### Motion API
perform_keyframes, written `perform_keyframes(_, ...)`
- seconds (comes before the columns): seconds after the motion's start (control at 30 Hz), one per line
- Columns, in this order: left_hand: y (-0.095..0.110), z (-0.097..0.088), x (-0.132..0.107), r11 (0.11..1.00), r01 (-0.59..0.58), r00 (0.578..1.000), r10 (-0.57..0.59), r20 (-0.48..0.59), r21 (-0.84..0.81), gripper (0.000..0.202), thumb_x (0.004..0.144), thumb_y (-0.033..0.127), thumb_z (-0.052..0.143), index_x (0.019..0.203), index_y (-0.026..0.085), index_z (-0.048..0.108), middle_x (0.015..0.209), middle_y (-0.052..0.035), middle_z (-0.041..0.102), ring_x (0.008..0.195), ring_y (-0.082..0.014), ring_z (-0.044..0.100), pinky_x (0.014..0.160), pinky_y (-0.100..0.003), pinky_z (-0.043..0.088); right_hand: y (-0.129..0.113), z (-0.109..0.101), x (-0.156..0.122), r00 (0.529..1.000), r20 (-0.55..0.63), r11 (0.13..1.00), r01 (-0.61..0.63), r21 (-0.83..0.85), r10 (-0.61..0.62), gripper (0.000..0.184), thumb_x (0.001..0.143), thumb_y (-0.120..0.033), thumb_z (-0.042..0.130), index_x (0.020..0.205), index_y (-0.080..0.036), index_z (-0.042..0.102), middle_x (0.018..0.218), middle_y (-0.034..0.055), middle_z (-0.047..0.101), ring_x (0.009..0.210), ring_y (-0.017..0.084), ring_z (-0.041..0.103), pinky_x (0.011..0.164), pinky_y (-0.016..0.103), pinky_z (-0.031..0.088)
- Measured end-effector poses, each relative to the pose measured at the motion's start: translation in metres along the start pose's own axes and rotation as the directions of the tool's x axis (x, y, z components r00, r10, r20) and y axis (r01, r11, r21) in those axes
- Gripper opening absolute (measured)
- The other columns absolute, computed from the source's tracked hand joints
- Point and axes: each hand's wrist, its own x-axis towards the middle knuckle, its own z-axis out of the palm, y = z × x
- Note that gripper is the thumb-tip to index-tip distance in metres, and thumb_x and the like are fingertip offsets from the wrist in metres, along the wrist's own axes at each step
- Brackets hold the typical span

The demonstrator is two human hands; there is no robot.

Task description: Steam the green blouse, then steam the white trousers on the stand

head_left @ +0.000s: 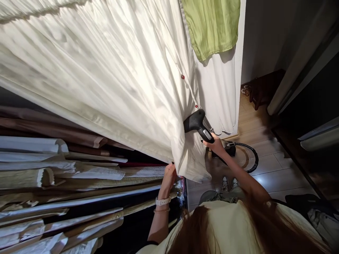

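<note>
A long white garment [127, 77] with gathered folds hangs across the view, a thin cord with red beads [182, 77] down its right side. Closed on its lower hem is my left hand [170, 173], which pulls the cloth out; a watch and a bracelet are on that wrist. My right hand [217, 144] grips the handle of a black garment steamer [197, 121]. The steamer's head goes in behind a fold of the white cloth, so its front end is hidden.
Many garments [60, 176] hang packed together at the left. A green garment [214, 28] hangs at the upper right over white cloth [218, 91]. On the wooden floor [275, 173] lies a black ribbed hose [255, 155]. A dark wooden stool [265, 86] stands farther back.
</note>
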Motion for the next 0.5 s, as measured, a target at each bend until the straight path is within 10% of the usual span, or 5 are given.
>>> perform_keyframes(0.27,-0.011,0.001,-0.007,0.929,-0.337,0.886,0.367,-0.284,0.152,0.032,0.077,0.046,0.077,0.069,0.018,0.067,0.075,-0.0009,0.060,0.069,-0.0140,0.052,0.064,-0.024,0.041,-0.055,0.017,0.009,0.992,0.108,0.980,0.037,0.194,-0.059,0.035,0.073,-0.049,0.073,0.086,-0.023,0.055,0.071,-0.0034,0.059,0.063,0.014,0.056,0.060,0.027,0.047)
perform_keyframes(0.5,-0.024,0.000,-0.011,0.918,-0.342,0.760,0.395,-0.517,0.199,0.031,0.081,0.049,0.073,0.082,0.019,0.065,0.083,-0.0018,0.064,0.079,-0.0168,0.058,0.076,-0.027,0.046,-0.019,0.020,-0.005,0.998,0.063,0.993,-0.035,0.114,0.028,0.030,0.072,-0.045,0.072,0.079,-0.024,0.053,0.066,-0.0052,0.055,0.060,0.014,0.054,0.059,0.027,0.042)
